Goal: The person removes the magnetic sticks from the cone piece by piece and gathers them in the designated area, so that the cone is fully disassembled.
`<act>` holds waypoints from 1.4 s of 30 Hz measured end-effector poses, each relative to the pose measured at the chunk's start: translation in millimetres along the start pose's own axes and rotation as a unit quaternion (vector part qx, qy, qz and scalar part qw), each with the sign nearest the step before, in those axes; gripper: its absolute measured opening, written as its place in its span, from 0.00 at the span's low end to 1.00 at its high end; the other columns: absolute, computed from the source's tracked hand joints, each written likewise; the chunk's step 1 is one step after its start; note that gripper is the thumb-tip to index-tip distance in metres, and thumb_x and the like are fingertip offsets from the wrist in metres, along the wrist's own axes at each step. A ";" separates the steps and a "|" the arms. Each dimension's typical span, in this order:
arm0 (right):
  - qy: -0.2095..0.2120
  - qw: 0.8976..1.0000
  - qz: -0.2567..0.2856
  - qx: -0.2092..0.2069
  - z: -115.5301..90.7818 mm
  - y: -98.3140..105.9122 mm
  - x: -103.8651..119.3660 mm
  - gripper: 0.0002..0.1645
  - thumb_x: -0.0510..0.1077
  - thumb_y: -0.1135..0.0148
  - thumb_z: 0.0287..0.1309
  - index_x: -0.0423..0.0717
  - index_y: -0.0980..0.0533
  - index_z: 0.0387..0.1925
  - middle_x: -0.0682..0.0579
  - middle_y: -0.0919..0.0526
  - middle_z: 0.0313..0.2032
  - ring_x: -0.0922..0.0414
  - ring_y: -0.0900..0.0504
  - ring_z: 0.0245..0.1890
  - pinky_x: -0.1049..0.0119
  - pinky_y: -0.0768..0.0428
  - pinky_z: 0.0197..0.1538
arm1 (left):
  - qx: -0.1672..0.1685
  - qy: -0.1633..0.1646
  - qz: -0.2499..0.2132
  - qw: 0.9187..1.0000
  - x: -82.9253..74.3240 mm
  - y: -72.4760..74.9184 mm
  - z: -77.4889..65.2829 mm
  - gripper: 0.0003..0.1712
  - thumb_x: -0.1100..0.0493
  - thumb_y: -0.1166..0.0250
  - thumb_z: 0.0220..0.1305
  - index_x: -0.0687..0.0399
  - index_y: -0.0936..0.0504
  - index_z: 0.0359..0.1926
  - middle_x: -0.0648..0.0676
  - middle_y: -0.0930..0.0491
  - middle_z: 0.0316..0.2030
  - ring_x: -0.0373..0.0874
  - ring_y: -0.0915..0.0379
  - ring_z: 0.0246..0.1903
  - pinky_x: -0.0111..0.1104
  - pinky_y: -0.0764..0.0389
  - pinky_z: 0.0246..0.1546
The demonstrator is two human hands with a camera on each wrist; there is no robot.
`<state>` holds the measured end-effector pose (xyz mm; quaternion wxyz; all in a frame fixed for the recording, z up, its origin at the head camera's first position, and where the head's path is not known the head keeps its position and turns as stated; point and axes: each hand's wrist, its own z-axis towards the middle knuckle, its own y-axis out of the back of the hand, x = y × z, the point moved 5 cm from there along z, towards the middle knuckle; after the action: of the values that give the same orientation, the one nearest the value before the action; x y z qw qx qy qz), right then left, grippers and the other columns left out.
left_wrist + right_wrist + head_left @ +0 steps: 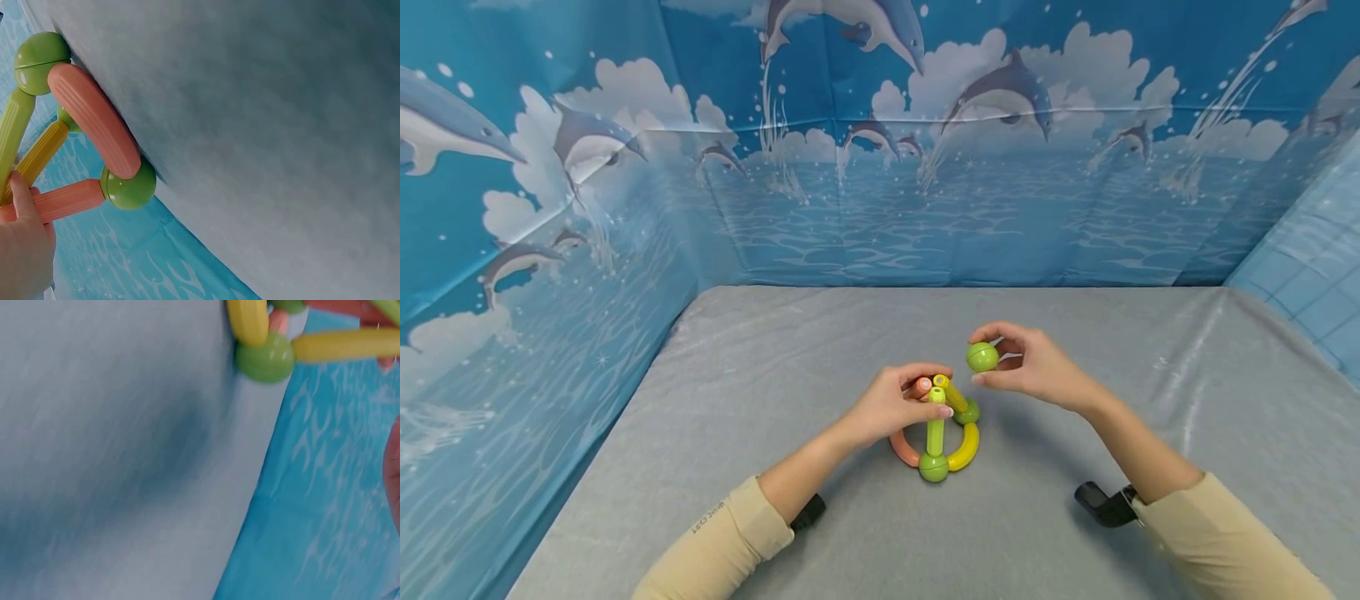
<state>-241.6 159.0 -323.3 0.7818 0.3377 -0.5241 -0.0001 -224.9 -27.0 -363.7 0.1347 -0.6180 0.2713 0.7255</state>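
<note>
My left hand (883, 406) grips the gathered upper ends of three straight rods: a yellow-green rod (936, 433), a yellow rod (956, 397) and an orange rod (69, 200). They lean inward from green balls (933, 467) joined in a ring by curved pieces, among them an orange curved piece (95, 119) and a yellow curved piece (966, 448). The ring rests on the grey surface. Up and to the right of the rod tops, my right hand (1041, 367) pinches a loose green ball (982, 357) between thumb and fingers. That ball is outside the right wrist view.
A grey cloth (820, 333) covers the work surface. Blue curtains (880, 208) printed with dolphins and waves stand behind it and at both sides. A black wrist-worn device (1107, 504) juts out below the right forearm, and another (808, 513) by the left sleeve.
</note>
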 end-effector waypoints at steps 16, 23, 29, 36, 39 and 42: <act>-0.105 0.992 -0.067 -0.033 -13.3 39.5 -57.3 0.26 0.43 0.32 0.52 0.39 0.28 0.52 0.43 0.24 0.47 0.48 0.25 0.40 0.63 0.23 0.36 | -0.001 0.008 -0.001 1.000 0.3 0.8 -1.0 0.27 0.63 0.32 0.55 0.54 0.25 0.57 0.50 0.23 0.50 0.37 0.30 0.42 0.27 0.28 0.45; -0.138 0.985 -0.092 -0.040 -12.7 44.2 -79.2 0.29 0.41 0.32 0.52 0.34 0.29 0.54 0.38 0.26 0.49 0.47 0.26 0.41 0.61 0.24 0.36 | 0.001 0.006 0.004 1.000 2.4 -0.1 -1.1 0.27 0.63 0.31 0.55 0.54 0.24 0.57 0.48 0.23 0.50 0.37 0.29 0.43 0.27 0.28 0.44; -0.158 0.980 -0.106 -0.050 -11.3 47.0 -97.0 0.29 0.38 0.33 0.52 0.32 0.30 0.55 0.35 0.28 0.49 0.46 0.26 0.40 0.62 0.25 0.35 | 0.003 0.004 0.002 1.000 2.6 -0.3 -1.0 0.27 0.63 0.31 0.55 0.54 0.24 0.57 0.48 0.23 0.49 0.37 0.30 0.41 0.26 0.28 0.43; -0.176 0.976 -0.115 -0.054 -11.7 51.9 -112.8 0.29 0.37 0.33 0.51 0.31 0.30 0.54 0.34 0.29 0.48 0.45 0.27 0.41 0.62 0.26 0.34 | 0.010 -0.002 -0.010 1.000 1.0 -1.1 -0.4 0.26 0.63 0.32 0.56 0.54 0.25 0.58 0.56 0.24 0.53 0.37 0.30 0.44 0.26 0.29 0.46; -0.180 0.975 -0.125 -0.039 -11.6 51.8 -116.5 0.28 0.37 0.33 0.50 0.31 0.29 0.53 0.33 0.27 0.47 0.44 0.26 0.41 0.62 0.25 0.35 | 0.009 -0.002 -0.009 1.000 0.4 -0.9 -0.3 0.27 0.63 0.32 0.56 0.55 0.25 0.58 0.55 0.24 0.52 0.37 0.30 0.44 0.26 0.29 0.46; -0.185 0.973 -0.137 -0.021 -10.8 50.4 -118.6 0.28 0.38 0.32 0.50 0.31 0.29 0.53 0.33 0.27 0.47 0.44 0.25 0.41 0.61 0.24 0.35 | 0.007 -0.002 -0.005 1.000 -0.5 -0.5 -0.4 0.27 0.63 0.32 0.56 0.55 0.25 0.58 0.52 0.23 0.51 0.37 0.30 0.43 0.26 0.29 0.45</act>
<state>-304.0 245.6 -396.3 0.6708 0.3842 -0.6081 -0.1804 -224.2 -26.7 -363.3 0.1427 -0.6169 0.2729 0.7243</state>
